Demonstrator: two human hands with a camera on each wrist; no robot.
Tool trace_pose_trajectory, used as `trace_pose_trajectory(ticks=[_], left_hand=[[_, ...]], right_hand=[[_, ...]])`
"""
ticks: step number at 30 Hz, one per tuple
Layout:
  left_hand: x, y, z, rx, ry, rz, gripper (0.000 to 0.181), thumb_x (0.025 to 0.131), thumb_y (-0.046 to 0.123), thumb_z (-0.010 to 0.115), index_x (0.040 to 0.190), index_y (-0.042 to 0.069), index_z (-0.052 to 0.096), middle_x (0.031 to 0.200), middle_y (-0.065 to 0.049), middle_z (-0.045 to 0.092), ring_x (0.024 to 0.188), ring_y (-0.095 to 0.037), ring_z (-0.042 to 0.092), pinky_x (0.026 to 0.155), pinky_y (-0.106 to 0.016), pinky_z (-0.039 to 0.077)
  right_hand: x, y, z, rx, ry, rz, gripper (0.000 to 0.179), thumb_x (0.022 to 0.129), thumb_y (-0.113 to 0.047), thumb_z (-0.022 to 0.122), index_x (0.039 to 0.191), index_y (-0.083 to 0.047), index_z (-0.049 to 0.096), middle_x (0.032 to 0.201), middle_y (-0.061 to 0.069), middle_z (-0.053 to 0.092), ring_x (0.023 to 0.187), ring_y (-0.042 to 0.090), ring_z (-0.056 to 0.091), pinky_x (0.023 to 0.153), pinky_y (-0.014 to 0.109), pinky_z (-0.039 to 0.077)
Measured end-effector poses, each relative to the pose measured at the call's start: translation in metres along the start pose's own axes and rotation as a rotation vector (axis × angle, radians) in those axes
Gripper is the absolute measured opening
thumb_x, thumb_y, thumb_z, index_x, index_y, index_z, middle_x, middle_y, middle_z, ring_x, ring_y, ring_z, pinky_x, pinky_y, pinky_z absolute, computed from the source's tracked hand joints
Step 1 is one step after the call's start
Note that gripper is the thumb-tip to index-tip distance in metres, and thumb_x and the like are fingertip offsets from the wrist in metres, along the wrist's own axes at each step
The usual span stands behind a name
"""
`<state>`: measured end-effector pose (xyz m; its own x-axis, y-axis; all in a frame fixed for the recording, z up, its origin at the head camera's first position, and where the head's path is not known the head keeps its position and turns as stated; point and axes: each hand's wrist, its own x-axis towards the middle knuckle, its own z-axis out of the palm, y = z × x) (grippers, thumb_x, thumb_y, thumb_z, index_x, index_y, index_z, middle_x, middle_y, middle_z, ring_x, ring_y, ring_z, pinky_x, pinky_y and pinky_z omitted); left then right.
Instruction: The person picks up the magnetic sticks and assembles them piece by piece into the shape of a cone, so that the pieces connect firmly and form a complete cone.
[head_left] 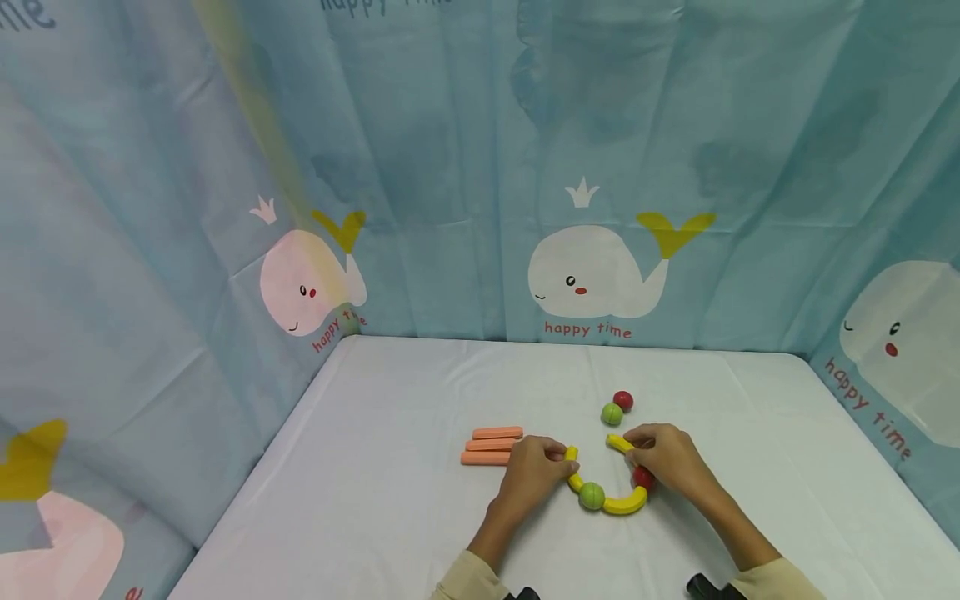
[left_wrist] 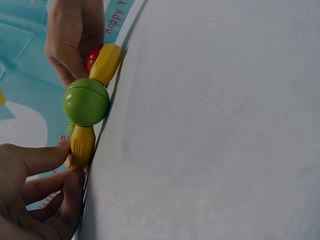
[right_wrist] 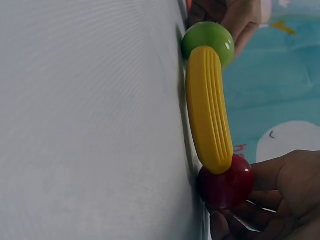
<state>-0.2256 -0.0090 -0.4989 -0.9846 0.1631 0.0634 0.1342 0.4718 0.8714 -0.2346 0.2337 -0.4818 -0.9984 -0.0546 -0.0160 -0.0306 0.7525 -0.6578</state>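
Note:
My left hand (head_left: pixel 531 475) pinches the upper part of a yellow toy banana (left_wrist: pixel 82 145) between thumb and fingers. That banana's lower end touches a green ball (head_left: pixel 592 497). A second toy banana (right_wrist: pixel 209 112) runs from the green ball to a dark red ball (right_wrist: pixel 227 185), forming a curved row on the table. With its fingertips, my right hand (head_left: pixel 667 457) grips the end of a third toy banana (head_left: pixel 618 442), just above the red ball. Fingers partly cover that banana and the red ball. The row forms a U opening away from me.
Several orange sticks (head_left: pixel 491 445) lie side by side left of my left hand. Farther back, another red ball (head_left: pixel 623 401) and another green ball (head_left: pixel 612 414) sit together. A white cloth covers the table (head_left: pixel 360 500); a blue whale-printed curtain (head_left: pixel 450 167) surrounds it.

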Motion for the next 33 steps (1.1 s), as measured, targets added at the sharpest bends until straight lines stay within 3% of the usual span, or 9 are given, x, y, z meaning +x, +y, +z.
trace_pose_trajectory(ticks=[9,16,26,33], left_hand=[[0.003,-0.007,0.002,-0.066,-0.012,0.003,0.024,0.086,0.016,0.090,0.106,0.004,0.082,0.091,0.005,0.075,0.081,-0.002,0.063,0.071,-0.021,0.055],[0.009,-0.008,0.000,-0.059,-0.021,0.026,0.026,0.088,0.017,0.088,0.109,0.004,0.081,0.089,0.006,0.073,0.081,-0.003,0.063,0.073,-0.023,0.054],[0.043,0.002,-0.007,-0.148,-0.033,0.142,0.033,0.096,0.028,0.081,0.125,0.012,0.078,0.111,0.000,0.078,0.101,-0.009,0.072,0.091,-0.025,0.059],[0.067,0.003,-0.003,-0.198,-0.074,0.137,0.035,0.097,0.034,0.080,0.129,0.021,0.077,0.121,0.000,0.077,0.110,-0.016,0.072,0.095,-0.030,0.058]], right_hand=[[0.001,0.003,0.000,0.027,0.004,0.027,0.024,0.093,-0.007,0.077,0.115,0.002,0.078,0.107,0.013,0.078,0.094,0.023,0.069,0.086,0.043,0.064],[-0.001,0.003,0.000,0.034,0.009,0.069,0.027,0.092,-0.014,0.079,0.114,0.001,0.077,0.102,0.008,0.077,0.094,0.023,0.067,0.091,0.046,0.062],[-0.004,0.000,0.002,0.044,0.002,0.124,0.032,0.093,-0.021,0.078,0.117,0.001,0.076,0.104,0.011,0.075,0.092,0.023,0.064,0.084,0.041,0.062],[-0.005,0.000,0.004,0.063,0.010,0.142,0.032,0.095,-0.021,0.077,0.117,0.002,0.076,0.107,0.013,0.076,0.094,0.024,0.065,0.086,0.043,0.062]])
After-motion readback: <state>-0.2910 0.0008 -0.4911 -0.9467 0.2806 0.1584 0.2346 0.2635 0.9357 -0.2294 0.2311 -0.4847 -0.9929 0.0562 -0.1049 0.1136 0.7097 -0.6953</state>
